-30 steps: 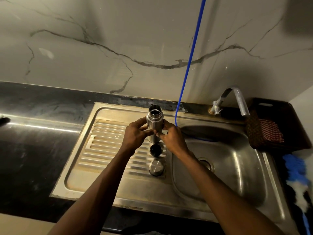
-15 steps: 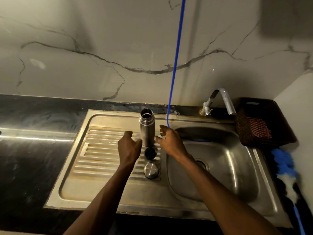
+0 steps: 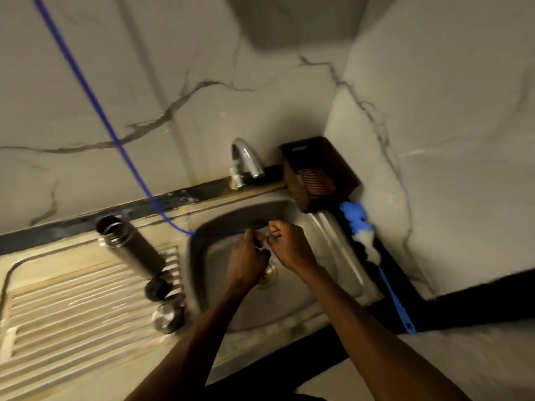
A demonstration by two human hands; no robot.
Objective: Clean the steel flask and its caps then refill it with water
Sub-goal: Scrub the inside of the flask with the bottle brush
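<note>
Your hands, left (image 3: 248,257) and right (image 3: 291,244), meet over the sink (image 3: 333,256), fingers curled; whether they pinch anything, you cannot tell. Flask (image 3: 131,247) and caps (image 3: 157,288) await washing; reach the tap (image 3: 246,157) next.

steel sink drainboard (image 3: 72,308), open flask (image 3: 130,250), black cap (image 3: 157,288), steel cap (image 3: 168,316)

Both my bare forearms reach up from the near edge and draw together toward the far middle. My left hand (image 3: 247,263) shows its back, fingers curled inward. My right hand (image 3: 291,246) sits just beside it on the right, fingers bent as if pinching. Blur hides whether either grip holds anything.
</note>
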